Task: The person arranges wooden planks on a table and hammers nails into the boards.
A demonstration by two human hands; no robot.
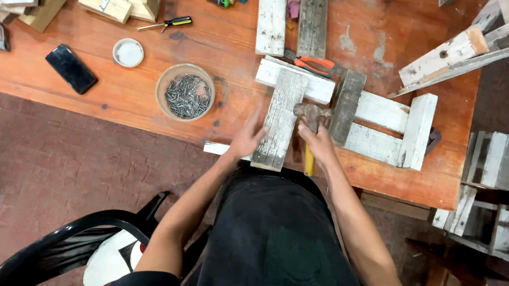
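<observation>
The right hand (319,142) is wrapped around the yellow handle of a hammer (310,118), just right of the weathered plank (280,120). The left hand (246,138), fingers loosely spread, rests against the plank's left edge (a bowl of nails (185,91) sits farther left).

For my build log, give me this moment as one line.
left hand: steadies weathered slat | right hand: grips hammer | bowl of nails: on table

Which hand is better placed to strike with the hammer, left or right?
Right. The right hand grips the yellow handle of the hammer, whose head sits above the weathered plank. The left hand lies flat against that plank's edge, likely steadying it.
</observation>
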